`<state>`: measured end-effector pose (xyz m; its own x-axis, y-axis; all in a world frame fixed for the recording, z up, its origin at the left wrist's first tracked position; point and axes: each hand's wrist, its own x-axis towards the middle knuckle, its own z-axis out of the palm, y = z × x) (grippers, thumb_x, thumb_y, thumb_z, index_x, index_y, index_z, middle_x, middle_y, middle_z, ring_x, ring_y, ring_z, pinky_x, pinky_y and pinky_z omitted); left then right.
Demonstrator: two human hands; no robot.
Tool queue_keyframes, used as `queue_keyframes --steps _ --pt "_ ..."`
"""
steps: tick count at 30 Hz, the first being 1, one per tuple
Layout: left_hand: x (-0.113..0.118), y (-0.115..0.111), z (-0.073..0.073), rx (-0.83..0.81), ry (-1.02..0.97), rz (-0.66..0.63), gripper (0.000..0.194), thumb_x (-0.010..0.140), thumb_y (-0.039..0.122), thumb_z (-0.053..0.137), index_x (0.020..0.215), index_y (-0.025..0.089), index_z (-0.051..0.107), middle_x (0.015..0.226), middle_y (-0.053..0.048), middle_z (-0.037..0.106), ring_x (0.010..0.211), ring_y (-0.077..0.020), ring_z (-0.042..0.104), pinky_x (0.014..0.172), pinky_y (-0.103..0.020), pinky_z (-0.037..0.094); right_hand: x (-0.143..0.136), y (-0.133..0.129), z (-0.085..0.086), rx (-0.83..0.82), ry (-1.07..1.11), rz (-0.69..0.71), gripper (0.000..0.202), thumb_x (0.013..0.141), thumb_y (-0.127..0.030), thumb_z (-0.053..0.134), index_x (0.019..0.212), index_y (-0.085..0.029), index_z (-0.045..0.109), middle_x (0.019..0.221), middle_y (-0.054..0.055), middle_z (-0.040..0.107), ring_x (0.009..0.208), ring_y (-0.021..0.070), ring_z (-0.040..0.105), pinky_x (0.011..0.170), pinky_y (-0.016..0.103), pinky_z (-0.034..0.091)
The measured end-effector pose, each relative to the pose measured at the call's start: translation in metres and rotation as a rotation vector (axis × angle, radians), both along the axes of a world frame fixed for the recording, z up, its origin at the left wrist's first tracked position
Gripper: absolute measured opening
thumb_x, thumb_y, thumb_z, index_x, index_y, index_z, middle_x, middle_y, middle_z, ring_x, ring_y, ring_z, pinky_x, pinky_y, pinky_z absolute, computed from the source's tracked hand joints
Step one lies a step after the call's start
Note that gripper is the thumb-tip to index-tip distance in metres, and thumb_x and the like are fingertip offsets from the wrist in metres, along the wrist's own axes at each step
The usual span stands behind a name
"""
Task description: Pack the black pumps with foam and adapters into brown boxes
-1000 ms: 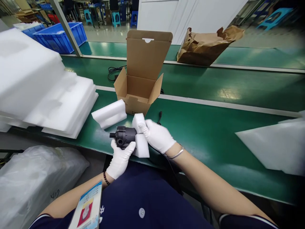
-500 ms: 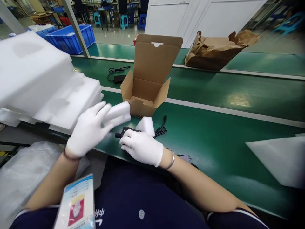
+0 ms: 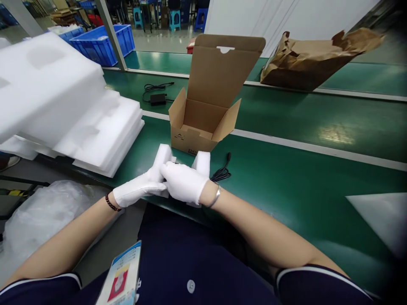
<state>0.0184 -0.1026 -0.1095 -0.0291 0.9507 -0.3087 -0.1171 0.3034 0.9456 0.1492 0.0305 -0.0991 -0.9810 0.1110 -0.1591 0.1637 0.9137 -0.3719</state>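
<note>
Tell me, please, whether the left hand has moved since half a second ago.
Yes: against the foam stack, the left hand has moved rightward and nearer the person. Then it overlapped the stack; now it is clear, beside the right hand.

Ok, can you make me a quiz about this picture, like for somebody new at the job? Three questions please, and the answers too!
1. Pick one. The lid of the cardboard box is:
a) folded shut
b) standing open
c) torn off

2. True or false: the brown paper bag is to the left of the cardboard box.

3. What white thing is the left hand holding?

Key: 1: b. 2: false, it is to the right. 3: a foam piece.
</note>
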Motion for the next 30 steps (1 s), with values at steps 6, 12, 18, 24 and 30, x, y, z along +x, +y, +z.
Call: queue_keyframes --steps 6,12,18,24,30 --pt "0.001 0.016 -0.010 -0.085 -0.141 -0.181 0.071 0.077 0.031 0.073 0.142 0.018 0.048 0.124 -0.012 0.067 0.118 -0.0285 0.060 0.106 -0.044 0.044 0.015 0.011 0.003 -0.088 0.040 0.133 0.008 0.088 -0.026 0.055 0.089 -0.019 0.059 0.079 0.004 0.065 0.065 0.0163 0.060 0.053 0.025 0.034" --pt "0.009 0.022 -0.015 -0.217 0.006 -0.209 0.060 0.074 0.043 0.071 0.128 0.017 0.061 0.119 -0.012 0.069 0.117 -0.0294 0.061 0.104 -0.042 0.047 0.019 0.018 0.008 -0.072 0.063 0.208 0.002 0.082 -0.019 0.061 0.083 -0.019 0.061 0.079 0.002 0.065 0.062 0.0153 0.058 0.053 0.026 0.034" --pt "0.020 0.024 0.029 0.038 0.909 0.065 0.065 0.088 0.062 0.051 0.140 0.022 0.046 0.145 -0.013 0.049 0.143 -0.0330 0.033 0.112 -0.048 0.035 0.136 0.044 0.014 0.104 0.305 -0.551 0.031 0.094 -0.046 0.052 0.090 -0.018 0.064 0.099 0.009 0.067 0.090 0.0216 0.061 0.078 0.032 0.044" --pt "0.080 0.078 0.054 0.324 1.480 -0.383 0.068 0.079 0.068 0.063 0.124 0.018 0.052 0.135 -0.016 0.054 0.123 -0.0349 0.049 0.097 -0.045 0.044 0.239 -0.024 -0.058 -0.017 -0.395 -1.007 0.043 0.086 -0.047 0.061 0.115 -0.016 0.060 0.086 0.008 0.070 0.074 0.0249 0.067 0.062 0.031 0.040" --pt "0.097 0.099 0.055 0.124 1.677 -0.546 0.052 0.080 0.062 0.066 0.101 0.015 0.057 0.109 -0.015 0.062 0.096 -0.0313 0.061 0.078 -0.038 0.049 0.236 -0.048 -0.062 -0.159 -0.293 -1.027 0.021 0.089 -0.019 0.043 0.096 -0.020 0.063 0.085 0.007 0.070 0.078 0.0215 0.067 0.069 0.029 0.041"
